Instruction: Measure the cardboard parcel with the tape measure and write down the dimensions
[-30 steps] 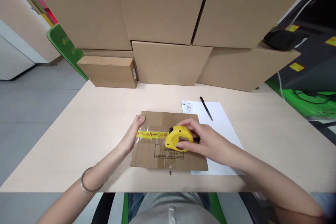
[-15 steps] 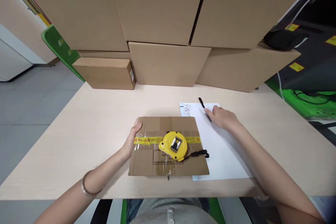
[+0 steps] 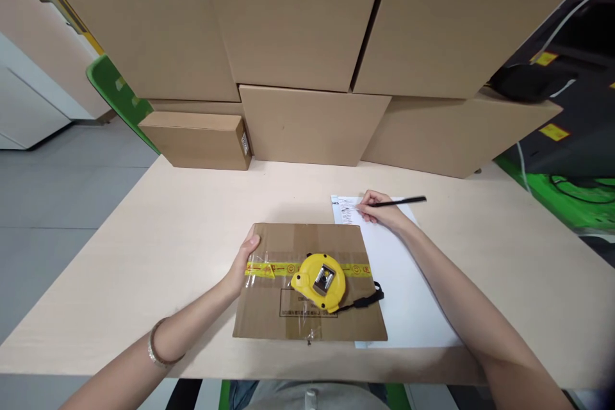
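A black pen (image 3: 401,202) is pinched in my right hand (image 3: 377,208), its writing end down near the handwritten lines at the top left of a white sheet of paper (image 3: 408,288). My left hand (image 3: 244,259) grips the left edge of a small cardboard box (image 3: 269,307) sealed with clear and yellow tape; the thumb lies on top and the other fingers are hidden. On this box rests a yellow tape measure (image 3: 319,283) with a black wrist strap (image 3: 368,299). The box covers part of the paper's left side.
Large cardboard boxes (image 3: 307,25) are stacked along the back of the table (image 3: 120,269). A smaller brown box (image 3: 196,147) stands at the back left. Dark equipment (image 3: 583,141) with cables stands beyond the right side, and a green panel (image 3: 113,99) rises at the left.
My right hand has picked up the pen from the paper and moved left to the written lines. The camera view has tilted slightly. My left hand stays on the box.
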`<state>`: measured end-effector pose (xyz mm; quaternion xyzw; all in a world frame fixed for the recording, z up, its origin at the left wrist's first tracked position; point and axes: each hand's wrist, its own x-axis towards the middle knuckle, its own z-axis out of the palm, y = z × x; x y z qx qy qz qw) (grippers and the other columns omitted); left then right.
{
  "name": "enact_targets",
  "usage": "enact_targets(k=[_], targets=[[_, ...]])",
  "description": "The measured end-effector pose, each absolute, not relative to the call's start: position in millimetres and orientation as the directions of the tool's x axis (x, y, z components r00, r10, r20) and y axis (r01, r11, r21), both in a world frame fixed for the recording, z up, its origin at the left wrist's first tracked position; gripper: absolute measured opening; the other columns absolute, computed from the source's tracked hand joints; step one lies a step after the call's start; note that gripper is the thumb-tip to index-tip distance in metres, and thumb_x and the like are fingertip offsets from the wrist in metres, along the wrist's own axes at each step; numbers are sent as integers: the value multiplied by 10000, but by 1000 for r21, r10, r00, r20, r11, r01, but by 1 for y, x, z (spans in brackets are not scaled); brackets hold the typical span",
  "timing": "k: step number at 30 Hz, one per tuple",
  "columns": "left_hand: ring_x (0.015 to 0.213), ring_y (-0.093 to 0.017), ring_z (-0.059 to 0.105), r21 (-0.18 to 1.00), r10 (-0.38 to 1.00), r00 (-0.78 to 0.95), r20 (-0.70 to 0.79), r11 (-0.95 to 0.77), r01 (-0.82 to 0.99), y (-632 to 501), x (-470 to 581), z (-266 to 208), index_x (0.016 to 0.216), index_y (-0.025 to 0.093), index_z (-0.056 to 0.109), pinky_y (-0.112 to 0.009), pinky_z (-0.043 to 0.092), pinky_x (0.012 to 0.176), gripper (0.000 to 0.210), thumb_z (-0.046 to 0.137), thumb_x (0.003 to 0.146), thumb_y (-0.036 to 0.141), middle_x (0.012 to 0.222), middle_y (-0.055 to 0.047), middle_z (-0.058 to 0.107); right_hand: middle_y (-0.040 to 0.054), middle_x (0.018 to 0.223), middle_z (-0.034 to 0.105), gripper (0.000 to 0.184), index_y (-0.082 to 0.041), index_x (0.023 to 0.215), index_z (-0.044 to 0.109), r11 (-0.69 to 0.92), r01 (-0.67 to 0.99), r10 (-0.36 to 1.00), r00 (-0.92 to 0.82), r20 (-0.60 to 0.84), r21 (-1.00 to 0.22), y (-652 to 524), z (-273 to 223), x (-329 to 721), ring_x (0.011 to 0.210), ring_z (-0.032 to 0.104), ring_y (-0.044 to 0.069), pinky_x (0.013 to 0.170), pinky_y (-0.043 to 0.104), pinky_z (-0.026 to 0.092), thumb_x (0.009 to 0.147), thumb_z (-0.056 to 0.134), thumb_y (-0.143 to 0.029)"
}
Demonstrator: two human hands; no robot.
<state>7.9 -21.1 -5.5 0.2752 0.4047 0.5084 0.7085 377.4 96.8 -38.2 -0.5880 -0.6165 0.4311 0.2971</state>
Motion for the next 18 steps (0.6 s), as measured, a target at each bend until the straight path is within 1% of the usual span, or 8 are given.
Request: enact_targets(k=[2,4,7,9,11,13,15,18], targets=[[1122,-373,730,858,962,128,-243,275,-434,-20,7,-7,1033,187,734,-440,544,1011,473,814,756,562,1048,-89,813,-26,569,614,520,-243,744,494,-57,411,982,-143,-126,-910,99,-46,373,457,514,113,428,250,381,720,804,-660],[1167,-375,710,892,971,126,-202,236,-385,-18,6,-8,1007,194,741,-436,528,1048,488,805,761,611,1063,-86,811,-29,563,619,511,-240,734,499,-59,381,979,-158,-128,-923,99,-50,373,447,512,111,422,245,375,704,833,-626],[1236,-376,675,914,976,142,-163,204,-350,-16,3,-8,1001,201,752,-435,506,1088,480,787,786,629,1110,-87,805,-68,531,550,478,-220,703,520,-61,381,975,-177,-138,-922,100,-55,377,432,459,81,419,225,348,726,868,-548],[1263,-377,658,929,977,152,-151,192,-317,-16,2,-7,1031,197,759,-440,490,1111,496,774,805,638,1129,-92,801,-70,570,550,415,-192,730,573,-68,404,971,-184,-154,-912,100,-60,379,459,472,76,438,215,377,788,862,-484],[1272,-378,653,936,974,161,-156,198,-290,-17,0,-6,1106,193,757,-450,475,1130,536,746,831,653,1137,-97,800,-23,752,656,296,-155,894,664,-86,436,965,-186,-183,-896,101,-65,381,586,591,104,532,238,501,906,787,-425],[1281,-376,650,936,972,167,-167,210,-282,-18,0,-6,1181,196,744,-459,461,1146,565,720,856,657,1146,-99,798,45,1044,717,272,-152,1141,684,-108,465,961,-179,-213,-879,103,-70,383,823,696,161,714,328,607,992,699,-379],[1301,-378,636,939,973,170,-159,202,-278,-18,0,-6,1205,198,740,-462,452,1156,585,715,855,666,1156,-101,796,88,1244,690,339,-172,1288,650,-129,483,957,-168,-236,-866,104,-74,385,1012,706,216,850,417,621,1015,667,-372],[1330,-383,610,949,977,164,-135,175,-261,-17,1,-4,1151,198,761,-452,452,1156,588,735,826,687,1152,-103,795,98,1294,677,365,-178,1311,645,-148,500,951,-166,-262,-853,104,-77,387,1069,699,238,894,448,613,1006,678,-375]])
